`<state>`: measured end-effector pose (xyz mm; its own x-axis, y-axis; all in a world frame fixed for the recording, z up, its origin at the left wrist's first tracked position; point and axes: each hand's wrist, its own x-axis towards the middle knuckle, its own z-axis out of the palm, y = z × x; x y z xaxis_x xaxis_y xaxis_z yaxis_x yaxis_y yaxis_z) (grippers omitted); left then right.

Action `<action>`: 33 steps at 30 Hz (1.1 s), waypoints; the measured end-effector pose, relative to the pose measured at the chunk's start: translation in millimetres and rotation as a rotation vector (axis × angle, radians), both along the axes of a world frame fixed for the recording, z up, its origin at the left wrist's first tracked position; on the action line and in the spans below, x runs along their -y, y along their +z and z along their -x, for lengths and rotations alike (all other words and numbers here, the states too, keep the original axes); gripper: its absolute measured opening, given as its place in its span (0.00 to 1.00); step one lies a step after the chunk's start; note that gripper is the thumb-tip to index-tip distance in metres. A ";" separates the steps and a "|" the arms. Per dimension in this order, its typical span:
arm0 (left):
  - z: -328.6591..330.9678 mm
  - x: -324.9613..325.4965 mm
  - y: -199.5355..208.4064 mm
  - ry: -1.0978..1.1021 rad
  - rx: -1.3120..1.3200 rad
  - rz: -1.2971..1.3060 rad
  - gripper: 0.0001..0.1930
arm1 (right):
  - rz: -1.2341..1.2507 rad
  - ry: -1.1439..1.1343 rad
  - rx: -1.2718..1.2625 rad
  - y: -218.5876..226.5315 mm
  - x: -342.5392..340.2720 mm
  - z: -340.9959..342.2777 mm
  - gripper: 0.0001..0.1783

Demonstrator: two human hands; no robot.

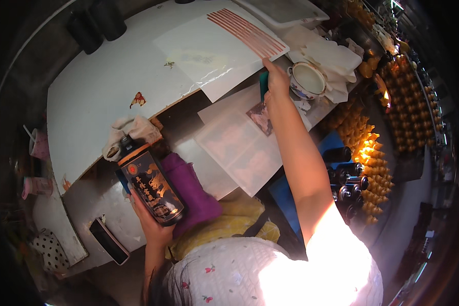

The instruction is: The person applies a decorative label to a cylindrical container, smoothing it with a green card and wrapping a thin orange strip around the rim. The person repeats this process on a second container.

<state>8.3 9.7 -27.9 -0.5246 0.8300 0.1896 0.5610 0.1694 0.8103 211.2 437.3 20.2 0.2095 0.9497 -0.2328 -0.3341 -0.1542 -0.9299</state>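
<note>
My left hand [152, 218] is wrapped round a black bottle [152, 184] with gold and orange decoration, tilted with its narrow black top away from me. My right hand [277, 84] reaches far across, its fingertip at the near edge of a glossy pale sheet [229, 53] with red strips [247, 33]. Its fingers look closed on that edge, though partly hidden. A teal piece [263, 85] shows along its fingers; I cannot make out what it is. Below the right wrist lie translucent sheets [229, 143] and a small dark picture card [260, 119].
A white board [107, 107] spans the table. A rumpled cloth [143, 130] lies behind the bottle; a phone [109, 240] rests near left. At right are a white bowl [308, 80], crumpled paper [336, 64], several black bottles [349, 181] and rows of golden gourd-shaped pieces [405, 102].
</note>
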 end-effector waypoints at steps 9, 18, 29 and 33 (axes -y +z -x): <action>0.3 13.2 17.4 -0.090 -0.134 0.084 0.76 | -0.632 0.174 0.314 49.4 57.2 -8.1 0.05; 20.2 -14.8 81.9 -0.220 -0.099 -0.228 0.71 | -0.792 1.111 0.223 149.7 177.6 14.3 0.03; 36.8 26.4 101.5 -0.360 0.384 -0.178 0.09 | -0.367 1.279 0.228 119.3 235.0 -2.5 0.07; 30.5 46.1 64.8 -0.205 0.444 -0.149 0.06 | -0.164 1.218 0.279 69.8 245.1 -32.8 0.04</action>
